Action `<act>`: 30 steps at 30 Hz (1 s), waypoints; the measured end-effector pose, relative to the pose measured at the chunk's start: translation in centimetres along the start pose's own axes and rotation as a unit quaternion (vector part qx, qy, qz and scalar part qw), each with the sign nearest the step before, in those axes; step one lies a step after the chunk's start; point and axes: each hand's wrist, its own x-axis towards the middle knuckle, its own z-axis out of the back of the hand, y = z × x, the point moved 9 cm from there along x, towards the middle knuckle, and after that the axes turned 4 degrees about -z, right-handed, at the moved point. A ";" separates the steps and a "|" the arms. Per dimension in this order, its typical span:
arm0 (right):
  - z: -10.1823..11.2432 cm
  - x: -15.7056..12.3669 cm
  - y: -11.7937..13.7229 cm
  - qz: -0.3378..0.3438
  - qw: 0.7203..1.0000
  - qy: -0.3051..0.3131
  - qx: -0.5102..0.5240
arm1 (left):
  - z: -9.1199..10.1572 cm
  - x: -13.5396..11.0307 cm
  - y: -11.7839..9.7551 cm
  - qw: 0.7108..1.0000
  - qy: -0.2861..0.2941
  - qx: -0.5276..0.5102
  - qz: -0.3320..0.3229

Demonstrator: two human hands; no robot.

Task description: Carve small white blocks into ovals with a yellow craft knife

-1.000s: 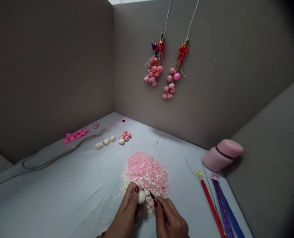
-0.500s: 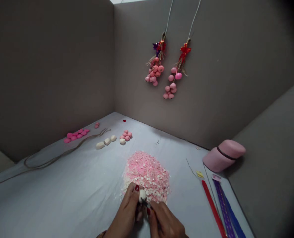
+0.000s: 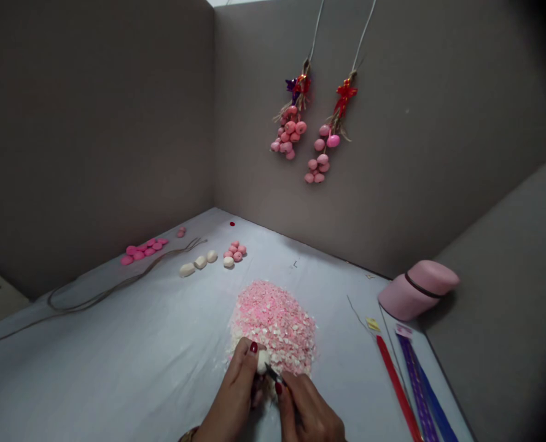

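My left hand point(image 3: 238, 383) is closed around a small white rounded lump point(image 3: 263, 361), which shows between thumb and fingers. In my right hand point(image 3: 307, 405) is a small craft knife point(image 3: 273, 372) with a dark pointed blade and a bit of orange at the handle. Its tip touches, or comes very close to, the lump's lower right side. Both hands are at the near edge of a heap of pink and white shavings point(image 3: 273, 316). My fingers hide most of the knife's handle and the underside of the lump.
Beyond the heap lie white pieces point(image 3: 201, 262), pink beads point(image 3: 236, 250), bright pink discs point(image 3: 139, 252) and a long brown cord point(image 3: 116, 288). At right are a red ribbon point(image 3: 397, 387), a purple ribbon point(image 3: 415, 387) and a pink flask point(image 3: 415, 290). Bead bunches point(image 3: 291, 132) hang on the wall.
The knife's blade has shifted slightly on the lump and now shows as a single dark point. My left hand keeps its hold; the view has moved a little.
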 end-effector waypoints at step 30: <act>-0.2 0.0 -0.2 0.005 1.000 0.021 0.009 | -0.9 -1.2 -2.8 0.987 0.031 0.138 -0.076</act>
